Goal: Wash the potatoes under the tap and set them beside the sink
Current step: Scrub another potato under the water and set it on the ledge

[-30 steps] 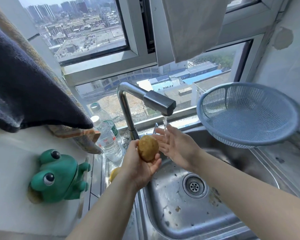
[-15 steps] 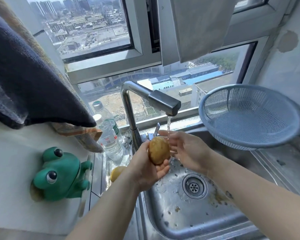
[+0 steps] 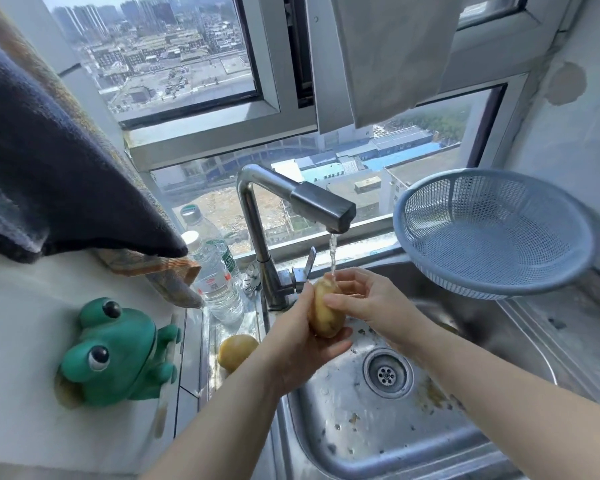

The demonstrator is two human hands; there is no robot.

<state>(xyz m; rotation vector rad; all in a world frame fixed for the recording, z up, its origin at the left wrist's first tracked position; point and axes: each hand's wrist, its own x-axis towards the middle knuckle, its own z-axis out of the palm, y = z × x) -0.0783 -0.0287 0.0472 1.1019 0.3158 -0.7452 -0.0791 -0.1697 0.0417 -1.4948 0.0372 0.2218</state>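
Now noted: the potato [image 3: 326, 313] has moved under the tap [image 3: 321, 206] stream, above the sink [image 3: 378, 445]. My left hand [image 3: 302, 348] grips it from below; my right hand [image 3: 371, 299], idle before, now curls round it. Rinsing has begun. A second potato [image 3: 237, 351] lies beside the sink.

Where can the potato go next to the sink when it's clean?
The steel drainboard on the right, in front of the blue colander, is bare. On the left, the narrow ledge is crowded: another potato lies there, with water bottles behind and the green frog beside it.
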